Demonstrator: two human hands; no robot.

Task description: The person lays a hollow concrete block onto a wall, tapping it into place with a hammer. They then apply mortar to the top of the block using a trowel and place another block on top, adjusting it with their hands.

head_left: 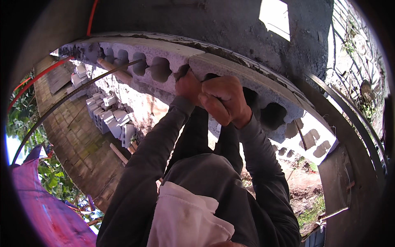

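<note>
A row of grey hollow concrete blocks (164, 59) runs along the top of a wall in front of me. My left hand (188, 88) is closed at the near edge of the row, beside a dark hollow, its fingertips hidden. Right against it, my right hand (225, 99) is curled into a fist, thumb folded over, just in front of the joint between two blocks. Whatever either hand grips is hidden by the fingers. At the right end, another hollow block (269, 115) shows its open cells near my right wrist.
A dark wall (205, 20) rises behind the row. A thin rod (78, 88) and a red hose (37, 80) curve in from the left. Below lie stacked blocks (109, 113) beside brick paving (78, 152). A pale cloth (185, 218) hangs at my front.
</note>
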